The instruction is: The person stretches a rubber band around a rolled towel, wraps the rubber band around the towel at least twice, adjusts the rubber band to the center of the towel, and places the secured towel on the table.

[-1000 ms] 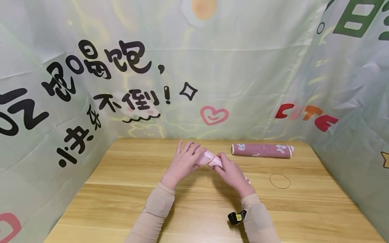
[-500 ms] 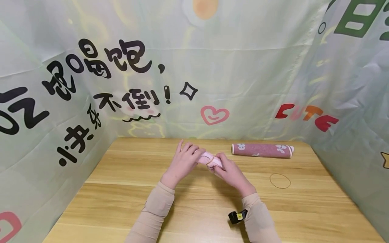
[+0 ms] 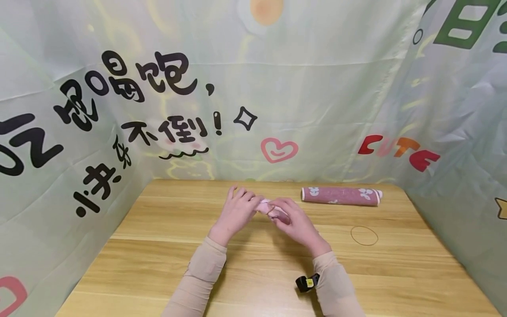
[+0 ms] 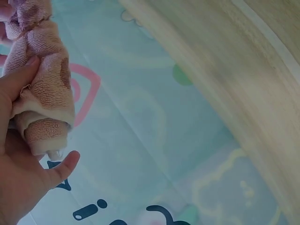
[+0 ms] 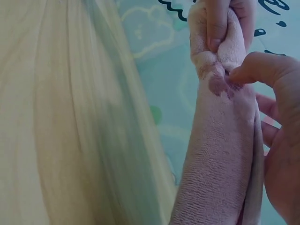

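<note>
Step in hand, by your hands' placement: probably settling a band around a rolled towel. The next move seemed to call for evening that band all round without dragging the outer layer loose.

Table [image 3: 130, 273]: wooden, ahead of you. Above it, between both your hands, you held the pink towel [image 3: 262, 206], rolled lengthwise, tilted, drawn in at a narrow waist. The purple towel roll [image 3: 340, 197] lay near the back edge, off to the right, untouched.

Left hand [image 3: 237, 209]: mostly closed; you gripped the pink towel beside its left end, one digit standing out past that end.

Right hand [image 3: 295, 223]: half closed; you had thumb and fingers on opposite sides of the pink towel, a fingertip at the waist. Could not tell whether it was hooked under the band.

Smallest items: a loose band [image 3: 366, 245] flat on the table, right of your right hand, and the fitted band [image 3: 271, 211] around the waist, partly hidden.
</note>
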### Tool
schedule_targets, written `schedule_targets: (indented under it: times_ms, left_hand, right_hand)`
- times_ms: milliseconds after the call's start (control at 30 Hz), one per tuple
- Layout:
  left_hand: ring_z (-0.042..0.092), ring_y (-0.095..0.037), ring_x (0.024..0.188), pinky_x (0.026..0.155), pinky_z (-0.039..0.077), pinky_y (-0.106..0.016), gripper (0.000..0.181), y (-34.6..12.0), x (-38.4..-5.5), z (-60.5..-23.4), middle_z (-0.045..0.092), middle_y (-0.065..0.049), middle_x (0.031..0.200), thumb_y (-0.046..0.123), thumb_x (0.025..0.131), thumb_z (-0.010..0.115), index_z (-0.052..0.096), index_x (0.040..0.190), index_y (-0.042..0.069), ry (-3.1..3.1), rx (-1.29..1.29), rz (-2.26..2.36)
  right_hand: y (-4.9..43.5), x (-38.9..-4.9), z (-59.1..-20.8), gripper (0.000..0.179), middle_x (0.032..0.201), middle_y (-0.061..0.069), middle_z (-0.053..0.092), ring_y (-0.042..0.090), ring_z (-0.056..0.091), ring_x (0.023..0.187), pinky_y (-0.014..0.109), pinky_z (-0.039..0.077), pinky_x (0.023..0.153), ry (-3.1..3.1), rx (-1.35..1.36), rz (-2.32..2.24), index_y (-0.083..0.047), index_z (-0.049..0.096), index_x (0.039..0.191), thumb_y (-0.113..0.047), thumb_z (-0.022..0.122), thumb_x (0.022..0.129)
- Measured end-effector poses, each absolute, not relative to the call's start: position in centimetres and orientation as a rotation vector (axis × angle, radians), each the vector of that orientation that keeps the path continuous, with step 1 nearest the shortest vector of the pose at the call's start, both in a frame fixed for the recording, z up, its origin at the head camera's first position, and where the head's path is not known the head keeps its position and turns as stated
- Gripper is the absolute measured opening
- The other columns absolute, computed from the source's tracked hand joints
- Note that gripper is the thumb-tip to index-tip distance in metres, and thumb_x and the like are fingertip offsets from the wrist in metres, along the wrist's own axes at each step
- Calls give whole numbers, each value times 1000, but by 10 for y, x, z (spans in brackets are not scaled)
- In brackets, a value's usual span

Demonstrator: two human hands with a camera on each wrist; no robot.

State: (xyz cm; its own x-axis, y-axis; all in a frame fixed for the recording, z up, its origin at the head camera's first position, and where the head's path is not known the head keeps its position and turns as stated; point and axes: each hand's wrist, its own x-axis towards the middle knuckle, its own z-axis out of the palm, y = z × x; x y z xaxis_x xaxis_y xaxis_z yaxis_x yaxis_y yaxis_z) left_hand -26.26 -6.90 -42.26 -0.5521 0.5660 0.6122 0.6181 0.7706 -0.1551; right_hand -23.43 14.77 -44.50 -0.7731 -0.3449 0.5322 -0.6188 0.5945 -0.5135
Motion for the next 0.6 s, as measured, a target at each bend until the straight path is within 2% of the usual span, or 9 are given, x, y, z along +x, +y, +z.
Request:
schedule_targets:
  times_ms: [167, 433, 533, 600]
  left_hand:
    - [62, -20, 99, 103, 41, -56, 29, -69, -262, -423, 73, 3, 102, 27, 83, 77, 70, 111, 24, -2346, -856, -87]
    - [63, -21, 96, 99, 43, -55, 25, -67, -261, -423, 74, 4, 99, 33, 86, 72, 71, 109, 24, -2315, -885, -48]
    - [63, -21, 94, 98, 44, -56, 24, -66, -261, -423, 74, 4, 99, 33, 87, 72, 71, 109, 24, -2322, -891, -49]
    - [63, -20, 94, 98, 43, -56, 24, -66, -260, -422, 74, 4, 99, 33, 88, 71, 71, 110, 24, -2340, -894, -46]
  right_hand:
    - [144, -235, -447, 34, 122, 8, 62, 27, 60, 114, 46, 51, 99, -2380, 828, 987, -15, 68, 112, -8, 78, 79]
    - [142, -235, -450, 28, 119, 8, 62, 26, 60, 111, 45, 53, 95, -2444, 773, 898, -15, 67, 106, -11, 78, 80]
    - [140, -235, -449, 26, 117, 7, 62, 24, 61, 106, 42, 55, 90, -2443, 757, 886, -16, 66, 102, -11, 77, 80]
    - [139, -235, -449, 24, 115, 6, 62, 20, 62, 98, 36, 56, 82, -2444, 746, 875, -15, 64, 99, -10, 77, 80]
